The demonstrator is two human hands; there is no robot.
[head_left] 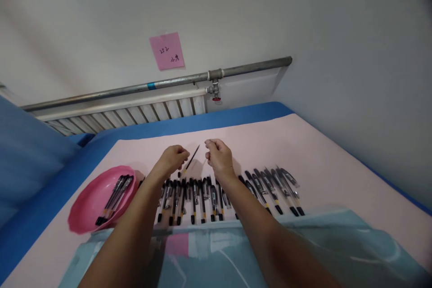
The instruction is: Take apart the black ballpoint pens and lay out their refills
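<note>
My left hand [173, 158] is closed in a pinch on a thin dark pen refill [189, 162] that slants up to the right. My right hand [218, 155] is closed beside it, its fingers pinched on something small that I cannot make out. Both hands hover over a pink sheet [324, 157]. Under my wrists lies a row of several black-and-clear pens [202, 193], side by side, and it runs on to the right [273, 186].
A pink bowl [84, 209] with a few pens stands at the left. Light blue plastic [303, 252] covers the near edge. A blue cloth [50, 189] lies under the sheet. Radiator [128, 114], pipe [236, 71] and a pink note [167, 51] are on the wall behind.
</note>
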